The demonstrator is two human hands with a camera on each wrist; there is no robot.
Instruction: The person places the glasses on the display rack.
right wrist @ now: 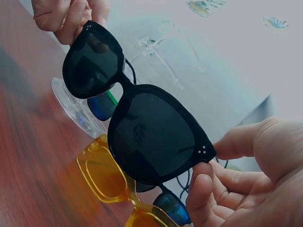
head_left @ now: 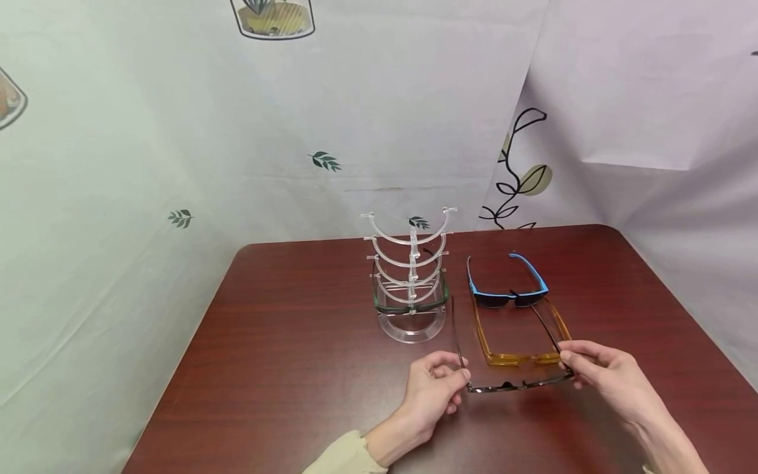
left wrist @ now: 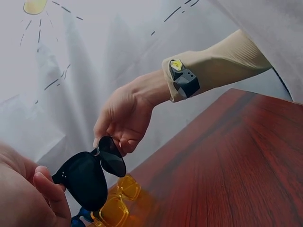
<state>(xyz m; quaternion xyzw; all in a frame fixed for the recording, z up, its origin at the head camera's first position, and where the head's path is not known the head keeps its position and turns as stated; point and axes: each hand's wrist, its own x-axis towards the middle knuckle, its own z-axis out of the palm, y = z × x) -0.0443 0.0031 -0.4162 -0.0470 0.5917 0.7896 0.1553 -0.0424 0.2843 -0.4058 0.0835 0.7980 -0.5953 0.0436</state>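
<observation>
Both hands hold a pair of black sunglasses (right wrist: 151,135) above the table near its front. My left hand (head_left: 432,388) pinches the frame by its left hinge. At the opposite hinge, my right hand (head_left: 610,375) grips with thumb and fingers. The temples are unfolded and point away from me. Just beyond lie yellow transparent glasses (head_left: 503,359), temples spread. Behind those sit blue-framed sunglasses (head_left: 510,297) with dark lenses. A clear tiered display stand (head_left: 408,338) stands left of them, with green-rimmed glasses (head_left: 391,309) on a low tier.
The dark red wooden table (head_left: 278,349) has rounded far corners. A pale patterned cloth (head_left: 414,118) hangs behind it and along its sides. The stand's upper arms stick out to both sides.
</observation>
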